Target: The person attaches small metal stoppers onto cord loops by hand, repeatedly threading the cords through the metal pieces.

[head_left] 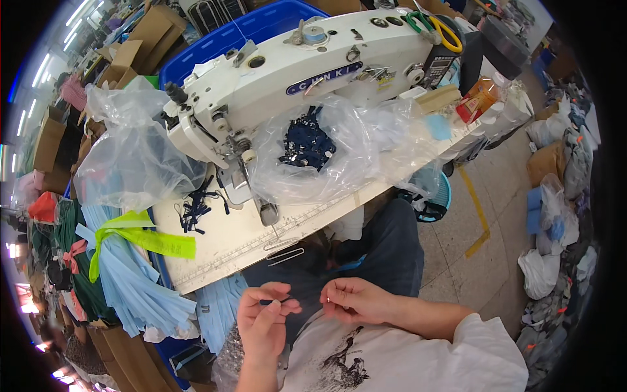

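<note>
Left hand [264,321] loosely pinching small dark piece [266,302], right hand [356,300] pinched, contents unclear.

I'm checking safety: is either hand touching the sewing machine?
No, the left hand and right hand are near the white shirt, apart from the sewing machine.

Left hand [260,321] near right hand [358,300], white sewing machine [281,73] beyond
</note>
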Demonstrator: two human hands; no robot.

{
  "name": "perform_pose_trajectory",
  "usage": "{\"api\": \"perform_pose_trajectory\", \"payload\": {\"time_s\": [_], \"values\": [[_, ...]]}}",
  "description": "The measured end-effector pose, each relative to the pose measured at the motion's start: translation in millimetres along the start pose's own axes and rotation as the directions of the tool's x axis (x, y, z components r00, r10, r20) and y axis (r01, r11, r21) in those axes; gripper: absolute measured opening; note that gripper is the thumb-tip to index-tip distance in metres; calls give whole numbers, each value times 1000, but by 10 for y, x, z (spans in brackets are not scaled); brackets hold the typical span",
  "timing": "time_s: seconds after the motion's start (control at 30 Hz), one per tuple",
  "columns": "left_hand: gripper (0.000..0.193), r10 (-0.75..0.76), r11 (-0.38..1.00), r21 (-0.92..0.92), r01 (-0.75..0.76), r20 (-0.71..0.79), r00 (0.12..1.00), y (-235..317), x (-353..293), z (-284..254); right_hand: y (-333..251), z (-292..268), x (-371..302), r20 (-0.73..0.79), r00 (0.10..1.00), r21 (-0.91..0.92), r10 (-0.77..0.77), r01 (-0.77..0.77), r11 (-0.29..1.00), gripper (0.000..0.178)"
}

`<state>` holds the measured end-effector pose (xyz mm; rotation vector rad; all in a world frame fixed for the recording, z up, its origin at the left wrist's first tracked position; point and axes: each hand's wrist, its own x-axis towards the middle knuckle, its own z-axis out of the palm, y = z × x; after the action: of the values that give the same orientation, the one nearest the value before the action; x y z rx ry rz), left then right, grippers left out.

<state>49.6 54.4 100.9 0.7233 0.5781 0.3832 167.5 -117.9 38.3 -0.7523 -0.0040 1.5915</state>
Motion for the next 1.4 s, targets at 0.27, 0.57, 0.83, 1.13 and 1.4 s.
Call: {"api": "perform_pose_trajectory", "payload": {"time_s": [0.27,0.57,0.83,1.13,1.4], "values": [[21,-55,994,-88,62,77,996,-192,-29,-8,-253,194,-21,37,980,76,-193,190,979,21],[20,-101,943,329,47,149,984,-230,-74,92,-171,123,-11,80,965,109,-251,242,964,19],[16,-6,854,516,-70,143,990,-290,-66,78,-161,85,-2,50,954,125,-296,288,949,24],[22,-21,935,354,-19,107,994,-276,-70,70,-195,121,-35,-37,957,85,-286,289,954,22],[11,-45,905,426,16,58,997,-246,-29,172,-212,75,-21,-19,968,-30,-251,251,968,17]]}}
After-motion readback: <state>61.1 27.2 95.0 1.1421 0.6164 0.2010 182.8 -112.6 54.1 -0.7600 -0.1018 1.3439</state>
